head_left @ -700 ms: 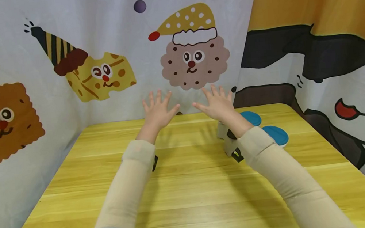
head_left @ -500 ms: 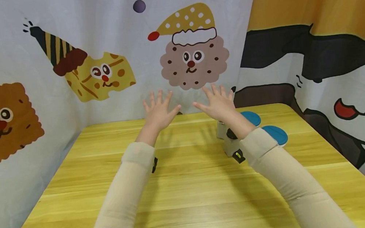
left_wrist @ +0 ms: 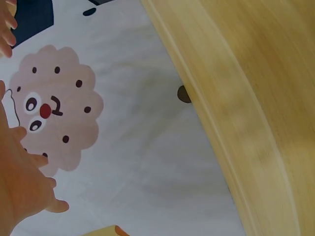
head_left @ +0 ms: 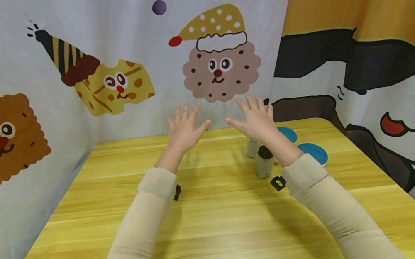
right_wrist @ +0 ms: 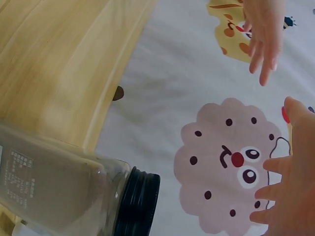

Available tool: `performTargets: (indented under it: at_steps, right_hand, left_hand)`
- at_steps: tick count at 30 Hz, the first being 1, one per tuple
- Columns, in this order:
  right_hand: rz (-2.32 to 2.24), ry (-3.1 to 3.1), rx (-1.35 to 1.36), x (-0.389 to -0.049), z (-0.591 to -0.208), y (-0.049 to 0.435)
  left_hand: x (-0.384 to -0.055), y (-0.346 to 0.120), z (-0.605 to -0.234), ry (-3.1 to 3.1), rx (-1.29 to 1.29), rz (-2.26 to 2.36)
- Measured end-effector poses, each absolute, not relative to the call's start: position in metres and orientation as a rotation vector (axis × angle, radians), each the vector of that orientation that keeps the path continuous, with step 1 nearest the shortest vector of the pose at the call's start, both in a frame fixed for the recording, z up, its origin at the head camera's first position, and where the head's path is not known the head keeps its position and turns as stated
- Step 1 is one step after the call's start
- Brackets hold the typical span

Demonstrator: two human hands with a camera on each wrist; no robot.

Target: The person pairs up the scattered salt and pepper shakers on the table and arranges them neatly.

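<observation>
Both hands are raised over the far end of the table, fingers spread and holding nothing. My left hand is left of the middle, and its fingers also show at the edge of the left wrist view. To the right of it is my right hand, its thumb pointing toward the left one. Below the right forearm stands a clear square jar with a black screw lid. In the right wrist view the jar appears close up, filled with something greyish-brown. A second pale container is behind it, partly covered.
Two round blue lids sit on the table's right side, partly behind the right arm; what they top is mostly hidden. The wooden table ends at a printed cloth backdrop. Small black devices show beneath the wrists.
Both hands have shifted slightly to the right, still spread. The right forearm now covers less of the black-lidded jar. Jars and blue lids have not moved.
</observation>
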State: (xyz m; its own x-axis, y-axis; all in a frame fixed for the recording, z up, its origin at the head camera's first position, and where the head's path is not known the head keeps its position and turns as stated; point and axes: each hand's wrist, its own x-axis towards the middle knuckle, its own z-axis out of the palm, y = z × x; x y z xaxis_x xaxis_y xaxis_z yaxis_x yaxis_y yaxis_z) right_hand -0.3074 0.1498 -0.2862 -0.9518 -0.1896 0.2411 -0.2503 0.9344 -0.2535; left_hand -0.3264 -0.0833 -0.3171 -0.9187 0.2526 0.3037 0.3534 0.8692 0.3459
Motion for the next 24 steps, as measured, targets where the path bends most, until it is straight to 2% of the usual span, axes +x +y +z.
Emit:
performTargets:
  at_steps: [24]
  right_hand:
    - [0.512,-2.74,0.374,-0.272,-0.292,0.18]
  left_hand:
    - [-0.302,-0.075,-0.324,-2.689,-0.513,-0.78]
